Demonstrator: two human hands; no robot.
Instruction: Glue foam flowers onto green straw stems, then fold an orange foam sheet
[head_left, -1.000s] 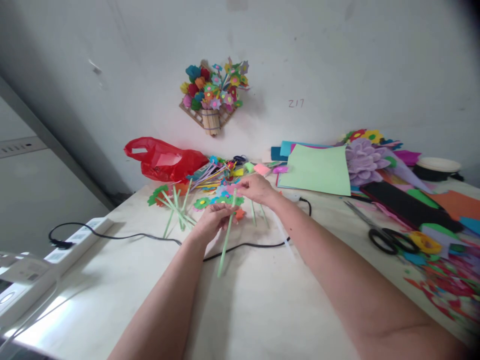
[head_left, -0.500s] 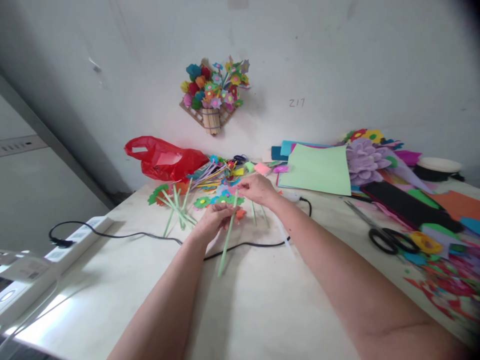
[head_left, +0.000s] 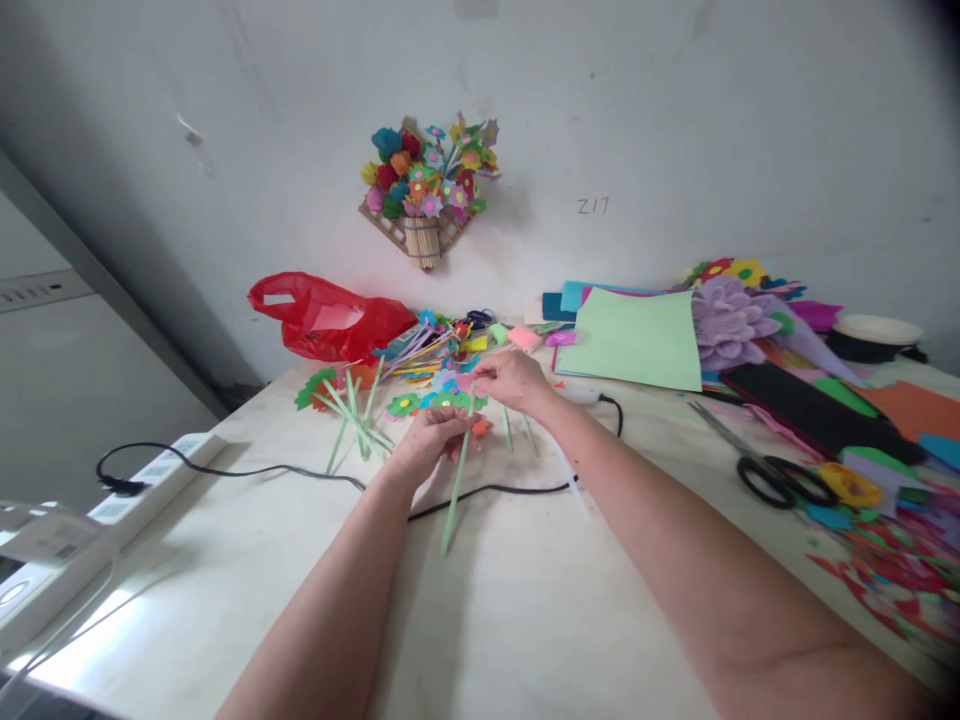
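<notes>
A: What do we have in the left hand point(head_left: 431, 440)?

B: We see its thumb and fingers pinching a pale green stem point(head_left: 456, 495), which slants from there down toward us. The stretch behind the thumb is covered.

A: And the right hand point(head_left: 512, 382)?

B: Just beyond the left one and to its right, curled in at the stem's upper end. We cannot tell whether its fingers pinch the tip or only meet beside it; the spot is too small and soft.

A: We notice an orange piece point(head_left: 481, 428) at the left hand's fingertips. Held?

B: We can't say; it could equally lie behind them.

A: What sits around the hands?

B: Green flowers point(head_left: 405, 405) just past the left hand, which covers some of them. To its left, loose green strips point(head_left: 360, 420) cross so thickly that we cannot count them. Under the right hand more strips point(head_left: 508, 432) show, their far ends hidden.

A: And by the right forearm?

B: A translucent stick point(head_left: 576, 485), partly covered, and a white tool point(head_left: 589, 396) whose front we lose behind the wrist. A black cable point(head_left: 517, 490) crosses the desk point(head_left: 540, 600), disappearing beneath both forearms.

A: Farther right of that hand?

B: Scissors point(head_left: 772, 480), then scraps point(head_left: 900, 590) cut off by our view's edge.
</notes>
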